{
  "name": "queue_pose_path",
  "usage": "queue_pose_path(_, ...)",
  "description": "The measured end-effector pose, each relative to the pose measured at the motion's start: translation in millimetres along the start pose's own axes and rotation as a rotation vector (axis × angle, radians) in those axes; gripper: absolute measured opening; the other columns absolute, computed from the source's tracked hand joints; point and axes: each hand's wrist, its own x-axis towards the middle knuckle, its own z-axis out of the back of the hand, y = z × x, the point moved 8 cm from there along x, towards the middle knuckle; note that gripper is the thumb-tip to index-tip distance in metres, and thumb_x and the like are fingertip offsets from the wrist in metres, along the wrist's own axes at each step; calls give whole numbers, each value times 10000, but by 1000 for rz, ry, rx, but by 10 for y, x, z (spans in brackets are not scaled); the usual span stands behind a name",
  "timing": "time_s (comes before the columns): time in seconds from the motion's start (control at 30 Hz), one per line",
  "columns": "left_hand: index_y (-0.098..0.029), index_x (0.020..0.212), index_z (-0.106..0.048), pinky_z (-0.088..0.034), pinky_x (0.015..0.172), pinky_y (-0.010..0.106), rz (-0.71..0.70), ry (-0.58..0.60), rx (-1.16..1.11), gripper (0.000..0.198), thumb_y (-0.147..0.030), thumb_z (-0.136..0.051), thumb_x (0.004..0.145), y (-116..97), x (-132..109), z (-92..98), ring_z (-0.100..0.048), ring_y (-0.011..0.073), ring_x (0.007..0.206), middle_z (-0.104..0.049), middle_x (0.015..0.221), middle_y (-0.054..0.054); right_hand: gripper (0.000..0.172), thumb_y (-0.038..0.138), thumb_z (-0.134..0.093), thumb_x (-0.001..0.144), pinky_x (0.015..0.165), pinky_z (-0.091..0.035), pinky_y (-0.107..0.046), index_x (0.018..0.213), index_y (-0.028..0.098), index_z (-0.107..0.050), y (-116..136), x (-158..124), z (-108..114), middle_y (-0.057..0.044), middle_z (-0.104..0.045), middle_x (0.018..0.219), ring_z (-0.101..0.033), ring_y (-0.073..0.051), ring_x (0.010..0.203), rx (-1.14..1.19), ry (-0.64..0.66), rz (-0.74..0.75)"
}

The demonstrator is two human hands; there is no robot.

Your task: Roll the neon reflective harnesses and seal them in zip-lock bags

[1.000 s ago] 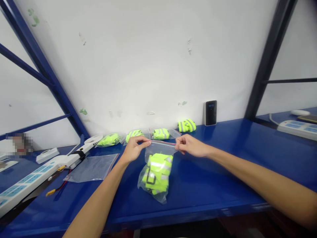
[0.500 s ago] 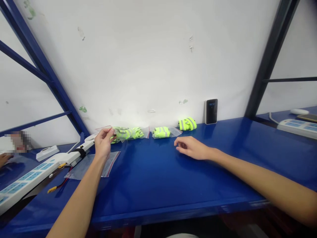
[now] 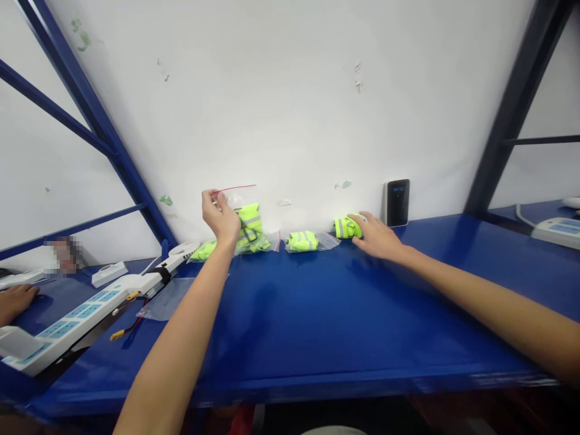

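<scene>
My left hand (image 3: 221, 216) is closed on the top edge of a clear zip bag (image 3: 235, 196) with a red seal line. Inside hangs a folded neon-yellow reflective vest (image 3: 251, 219) with grey stripes, held up off the table's back edge. My right hand (image 3: 377, 235) is at a rolled reflective vest (image 3: 343, 228), its fingers over the right end and the thumb in front. Between the hands lies a bagged reflective vest (image 3: 302, 241). Another yellow bundle (image 3: 203, 251) lies left, partly behind my left wrist.
An empty zip bag (image 3: 167, 299) lies left near a cable with yellow connectors (image 3: 118, 334). Power strips (image 3: 84, 311) run along the left side, with a small white fan (image 3: 185, 248) behind. A black-screened device (image 3: 397, 202) stands against the wall. Another person's hand (image 3: 18, 302) rests far left.
My left hand has lifted the bagged vest up from the table. My right hand has moved right and back onto the rolled vest. The view has shifted slightly left.
</scene>
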Motion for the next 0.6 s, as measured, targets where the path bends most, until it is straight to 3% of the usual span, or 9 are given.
queue_pose_path(0.07, -185, 918, -536, -406, 958, 350, -185, -113, 150, 142, -276, -429, 944, -259, -79, -114, -537, 190, 982, -553, 942, 55, 722, 381, -546, 841, 929, -456, -475, 1489, 243, -260, -171, 31, -146, -198, -272, 1513, -516, -399, 1209, 2, 70, -116)
queue_pose_path(0.13, -177, 957, -570, -390, 964, 379, -332, -57, 242, 216, -251, -368, 968, -419, -309, -367, -530, 218, 1019, -567, 981, 89, 728, 410, -522, 857, 906, -463, -483, 1502, 248, -227, -271, 33, -291, -217, -271, 1507, -539, -405, 1183, 4, 136, -173)
queue_pose_path(0.2, -188, 954, -608, -383, 955, 402, -470, 179, 335, 218, -233, -394, 954, -466, -684, -716, -535, 240, 1016, -583, 987, 108, 695, 421, -494, 875, 894, -461, -491, 1499, 264, -233, -309, 20, -384, -216, -298, 1492, -542, -408, 1179, -6, 176, -171)
queue_pose_path(0.27, -213, 961, -635, -394, 925, 400, -634, 640, 417, 198, -222, -441, 925, -408, -1240, -1115, -546, 241, 965, -601, 948, 106, 676, 416, -479, 884, 880, -464, -480, 1499, 281, -233, -326, 1, -418, -206, -334, 1467, -548, -395, 1169, -2, 191, -148)
queue_pose_path(0.3, -218, 976, -642, -403, 904, 402, -678, 832, 451, 187, -248, -469, 913, -343, -1509, -1223, -545, 246, 951, -604, 931, 105, 676, 411, -475, 887, 869, -468, -468, 1502, 287, -224, -334, -9, -420, -201, -356, 1448, -559, -382, 1153, 8, 195, -138)
queue_pose_path(0.4, -215, 1088, -634, -409, 890, 422, -651, 993, 532, 257, -310, -488, 899, -209, -1844, -1229, -531, 270, 992, -605, 999, 119, 704, 423, -472, 887, 847, -475, -446, 1516, 296, -183, -360, -5, -382, -186, -421, 1374, -568, -361, 1126, 36, 180, -123)
queue_pose_path(0.53, -229, 1195, -600, -386, 968, 470, -624, 1088, 557, 367, -365, -534, 861, -149, -1802, -1150, -521, 290, 1079, -586, 1143, 123, 799, 475, -570, 816, 959, -402, -512, 1505, 289, -213, -351, 171, -312, -186, -324, 1454, -409, -411, 1284, 5, 131, -117)
queue_pose_path(0.6, -250, 1290, -541, -356, 1013, 530, -623, 1162, 578, 515, -410, -602, 805, -81, -1764, -1140, -477, 334, 1183, -524, 1289, 137, 831, 462, -624, 765, 991, -358, -557, 1489, 291, -253, -298, 317, -369, -170, -204, 1529, -300, -442, 1345, -18, 213, -81)
